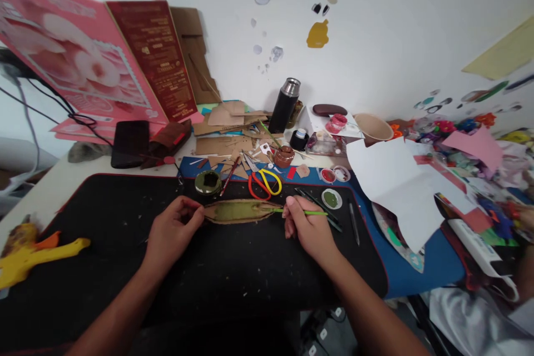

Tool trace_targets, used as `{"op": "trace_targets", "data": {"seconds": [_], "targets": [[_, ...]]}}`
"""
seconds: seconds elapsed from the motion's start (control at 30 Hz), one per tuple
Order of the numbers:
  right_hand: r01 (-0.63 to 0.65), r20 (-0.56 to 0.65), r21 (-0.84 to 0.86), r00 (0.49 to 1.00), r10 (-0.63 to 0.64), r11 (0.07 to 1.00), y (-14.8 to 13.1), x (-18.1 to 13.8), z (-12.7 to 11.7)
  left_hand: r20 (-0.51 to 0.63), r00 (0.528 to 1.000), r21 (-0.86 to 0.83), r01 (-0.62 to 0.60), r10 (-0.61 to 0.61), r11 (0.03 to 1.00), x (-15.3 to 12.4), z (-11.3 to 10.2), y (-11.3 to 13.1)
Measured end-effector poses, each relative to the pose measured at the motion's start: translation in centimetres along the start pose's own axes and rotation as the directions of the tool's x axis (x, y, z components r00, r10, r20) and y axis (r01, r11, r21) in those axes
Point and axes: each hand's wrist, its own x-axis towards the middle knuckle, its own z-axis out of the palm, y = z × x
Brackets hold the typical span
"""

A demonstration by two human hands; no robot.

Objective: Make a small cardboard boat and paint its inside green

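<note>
A long cardboard piece (237, 211), pointed at its ends and painted green over much of its face, lies on the black mat (233, 272). My left hand (177, 228) pinches its left tip between thumb and finger. In my right hand (306, 225) is a thin green-handled paintbrush (316, 212), its tip on the right part of the cardboard. Just behind stand a jar of dark green paint (207, 182) and scissors (265, 183) with red and yellow handles. To the right sits a small lid of green paint (331, 198).
Cardboard scraps (221, 136), a black thermos (285, 105) and a brown paint jar (284, 156) stand along the back. White paper (396, 183) covers the right side. A yellow toy-like object (37, 250) lies at left, before a large pink box (83, 50). Pens (354, 222) lie right.
</note>
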Motion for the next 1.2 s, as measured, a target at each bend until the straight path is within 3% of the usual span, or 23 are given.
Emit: {"op": "trace_targets", "data": {"seconds": [0.17,0.4,0.5,0.63,0.73,0.9,1.2], "targets": [[0.076,0.090,-0.086,0.994,-0.069,0.993,-0.3,0.1,1.6,0.002,1.000,-0.006,-0.001,0.001,1.000,-0.1,-0.1,0.7],[-0.017,0.048,-0.014,0.999,0.018,1.000,-0.5,0.1,-0.6,0.003,1.000,0.002,-0.001,0.001,1.000,0.0,-0.2,0.8],[-0.009,0.040,0.013,0.999,0.008,1.000,-0.4,0.1,0.4,-0.002,1.000,0.003,0.009,-0.009,1.000,0.0,0.0,0.3],[0.019,0.132,-0.038,0.991,-0.013,0.999,-0.6,0.0,2.0,-0.003,1.000,-0.003,-0.002,0.002,1.000,0.0,0.0,0.1],[0.011,0.158,-0.080,0.987,0.002,0.997,-0.8,0.0,1.3,0.001,1.000,0.002,-0.007,0.007,1.000,0.0,-0.1,0.2],[-0.011,0.097,-0.059,0.995,0.016,0.998,-1.0,0.3,-0.8,-0.004,1.000,0.001,0.001,-0.001,1.000,0.0,-0.1,0.5],[0.016,0.154,-0.097,0.988,-0.001,0.995,-1.2,0.2,0.7,-0.077,0.997,0.059,-0.004,0.008,0.998,-0.3,-0.2,0.4]]}}
